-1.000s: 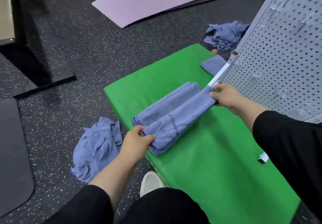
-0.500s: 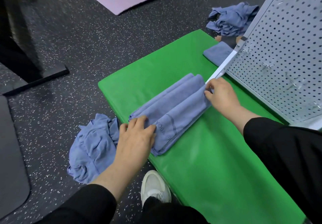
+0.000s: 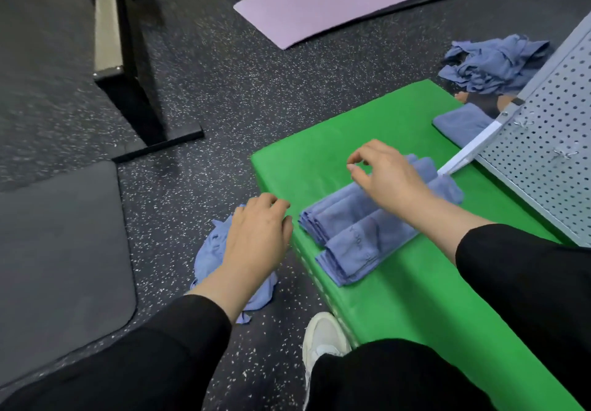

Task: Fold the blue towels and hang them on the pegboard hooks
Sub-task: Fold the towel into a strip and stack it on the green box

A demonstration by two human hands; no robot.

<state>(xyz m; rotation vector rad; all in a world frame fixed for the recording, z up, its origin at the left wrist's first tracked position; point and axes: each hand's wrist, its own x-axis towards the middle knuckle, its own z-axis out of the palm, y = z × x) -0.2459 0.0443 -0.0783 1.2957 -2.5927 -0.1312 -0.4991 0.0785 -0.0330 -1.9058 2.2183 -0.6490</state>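
- One view only, a wide-angle camera worn on the person's head.
- It looks forward and steeply down, close over the bright green padded block [image 3: 415, 298] at right.
- The dark speckled rubber floor [image 3: 224, 91] fills the left and far side.
- The grey perforated metal pegboard [image 3: 550, 155] cuts the right edge.

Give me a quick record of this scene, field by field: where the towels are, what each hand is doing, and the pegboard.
folded towel: lies on the green mat, folded into a long strip
second folded towel: on the mat's far end by the pegboard
crumpled towels: one pile on the floor left of the mat, another beyond the mat
left hand: over the left floor pile, fingers relaxed, holding nothing
right hand: above the folded strip, fingers loosely curled, holding nothing
pegboard: stands on the mat's right side, no towel visible on it
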